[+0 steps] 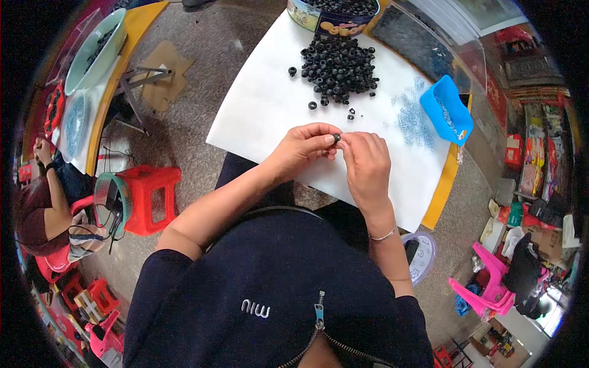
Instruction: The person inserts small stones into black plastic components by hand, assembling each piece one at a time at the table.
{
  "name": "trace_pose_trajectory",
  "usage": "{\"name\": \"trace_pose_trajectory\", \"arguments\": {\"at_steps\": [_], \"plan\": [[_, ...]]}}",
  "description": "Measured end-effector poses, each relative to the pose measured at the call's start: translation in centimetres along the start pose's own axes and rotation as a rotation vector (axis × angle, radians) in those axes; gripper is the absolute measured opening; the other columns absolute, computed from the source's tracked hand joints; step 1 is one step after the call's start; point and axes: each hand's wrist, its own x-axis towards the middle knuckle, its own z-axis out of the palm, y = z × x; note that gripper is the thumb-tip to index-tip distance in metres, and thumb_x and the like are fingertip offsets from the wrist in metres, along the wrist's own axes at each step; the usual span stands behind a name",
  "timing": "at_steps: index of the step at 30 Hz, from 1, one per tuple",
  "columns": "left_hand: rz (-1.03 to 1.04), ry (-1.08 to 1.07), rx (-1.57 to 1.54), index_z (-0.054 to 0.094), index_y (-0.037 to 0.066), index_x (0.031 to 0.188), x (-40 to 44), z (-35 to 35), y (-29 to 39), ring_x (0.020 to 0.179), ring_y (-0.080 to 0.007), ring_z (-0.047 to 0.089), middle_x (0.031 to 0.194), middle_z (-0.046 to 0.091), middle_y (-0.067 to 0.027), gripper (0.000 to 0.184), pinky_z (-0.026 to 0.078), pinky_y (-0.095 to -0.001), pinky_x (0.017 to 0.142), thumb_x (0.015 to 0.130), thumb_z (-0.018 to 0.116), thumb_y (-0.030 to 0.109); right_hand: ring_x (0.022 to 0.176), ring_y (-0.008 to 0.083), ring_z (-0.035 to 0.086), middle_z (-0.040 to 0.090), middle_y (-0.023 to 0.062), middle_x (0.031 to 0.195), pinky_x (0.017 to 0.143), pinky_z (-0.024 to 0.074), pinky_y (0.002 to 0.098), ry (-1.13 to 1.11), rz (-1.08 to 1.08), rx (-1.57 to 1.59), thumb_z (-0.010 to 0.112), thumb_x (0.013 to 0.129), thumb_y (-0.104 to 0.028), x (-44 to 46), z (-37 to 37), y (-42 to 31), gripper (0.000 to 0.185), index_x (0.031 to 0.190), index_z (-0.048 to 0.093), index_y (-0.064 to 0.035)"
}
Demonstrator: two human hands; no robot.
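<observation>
My left hand (307, 147) pinches a small black bead (336, 138) between thumb and forefinger over the front of the white table sheet (257, 104). Against it, the fingertips of my right hand (367, 161) are pressed together at the bead's right side; whether they grip something tiny there is hidden. Beyond both hands lies a heap of black beads (339, 67), with a few loose ones around it. Tiny clear-blue pieces (414, 119) are scattered on the sheet to the right, beside a blue scoop-like tray (446, 110) holding more of them.
A printed tin (334, 24) full of black beads stands at the table's far edge. To the left are a red stool (150, 199) and another person (46, 208) at a second table with a pale green basin (96, 52). A pink chair (488, 285) stands at right.
</observation>
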Motion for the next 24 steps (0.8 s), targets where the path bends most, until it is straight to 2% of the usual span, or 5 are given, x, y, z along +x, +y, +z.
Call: {"name": "trace_pose_trajectory", "arguments": {"at_steps": [10, 13, 16, 19, 24], "plan": [[0.007, -0.04, 0.158, 0.061, -0.003, 0.11, -0.2, 0.2, 0.1, 0.08, -0.0137, 0.059, 0.094, 0.064, -0.0074, 0.023, 0.049, -0.0267, 0.075, 0.091, 0.059, 0.01, 0.073, 0.0255, 0.057, 0.061, 0.0093, 0.079, 0.067, 0.045, 0.0355, -0.078, 0.349, 0.253, 0.065, 0.083, -0.011, -0.5, -0.1, 0.3, 0.009, 0.083, 0.061, -0.003], [-0.018, -0.059, 0.122, 0.061, -0.002, 0.11, -0.2, -0.2, 0.1, 0.08, -0.0125, 0.058, 0.094, 0.064, -0.0073, 0.021, 0.049, -0.026, 0.076, 0.092, 0.057, 0.008, 0.073, 0.0221, 0.059, 0.061, 0.0083, 0.078, 0.067, 0.0464, 0.0323, -0.191, 0.684, 0.642, 0.065, 0.083, -0.01, -0.5, 0.2, 1.4, 0.009, 0.085, 0.062, -0.0024], [-0.033, -0.07, 0.038, 0.061, -0.002, 0.111, -0.1, -0.5, 0.3, 0.082, -0.0124, 0.059, 0.096, 0.064, -0.0078, 0.02, 0.05, -0.026, 0.078, 0.093, 0.056, 0.007, 0.074, 0.0204, 0.059, 0.061, 0.0077, 0.08, 0.067, 0.0472, 0.0304, 0.006, 0.693, 0.592, 0.064, 0.082, -0.007, -0.4, 0.4, 3.4, 0.008, 0.087, 0.063, -0.0021], [-0.032, -0.071, -0.007, 0.059, -0.001, 0.112, 0.0, -0.6, 0.2, 0.084, -0.013, 0.059, 0.097, 0.063, -0.0083, 0.02, 0.051, -0.0265, 0.079, 0.093, 0.055, 0.007, 0.074, 0.0223, 0.06, 0.061, 0.0092, 0.083, 0.067, 0.0475, 0.0319, 0.131, 0.402, 0.185, 0.064, 0.082, -0.007, 0.7, 1.0, 5.1, 0.008, 0.088, 0.063, -0.0022], [-0.007, -0.072, -0.03, 0.058, -0.001, 0.112, 0.1, -0.8, -0.1, 0.086, -0.0133, 0.06, 0.098, 0.063, -0.0086, 0.021, 0.051, -0.0264, 0.079, 0.094, 0.054, 0.008, 0.085, 0.0266, 0.055, 0.057, 0.0081, 0.085, 0.074, 0.0441, 0.0382, 0.026, -0.035, -0.189, 0.063, 0.077, -0.004, 1.6, 3.0, 5.2, 0.018, 0.094, 0.064, -0.0058]]}}
